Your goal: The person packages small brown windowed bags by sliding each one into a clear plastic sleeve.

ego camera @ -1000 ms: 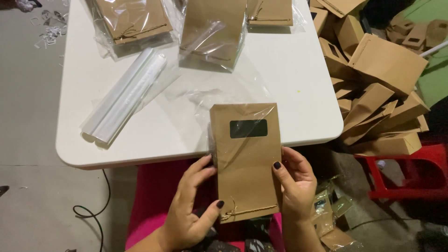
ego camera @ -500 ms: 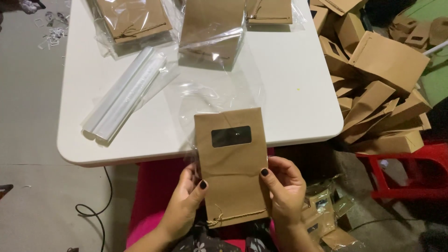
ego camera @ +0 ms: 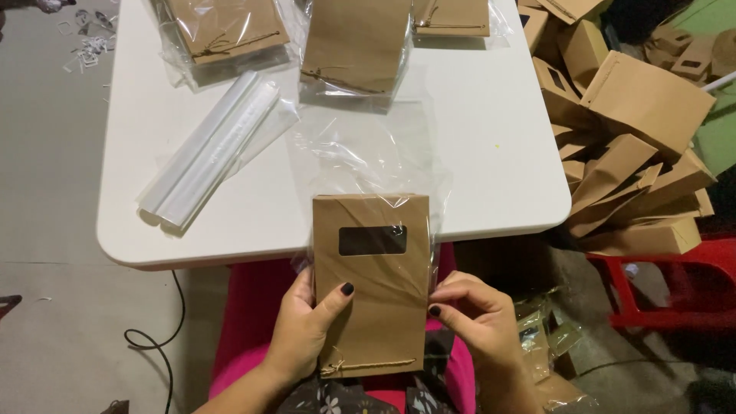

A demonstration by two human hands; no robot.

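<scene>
A flat brown paper bag (ego camera: 373, 284) with a small dark window and a twine tie at its bottom is held over my lap, at the table's near edge. Its upper half sits inside a clear plastic sleeve (ego camera: 368, 153) that trails onto the table. My left hand (ego camera: 307, 330) grips the bag's left side, thumb on its front. My right hand (ego camera: 475, 326) pinches the right edge, where the sleeve ends.
The white table (ego camera: 491, 153) carries a roll of clear sleeves (ego camera: 211, 149) and, at its far edge, bagged brown paper bags (ego camera: 356, 46). A heap of brown cardboard boxes (ego camera: 636, 146) is piled at the right beside a red stool (ego camera: 675, 284). A black cable (ego camera: 157, 345) lies on the floor.
The bag has shifted slightly left and now sits further inside the clear sleeve. My right hand moved from the bag's face to its right edge.
</scene>
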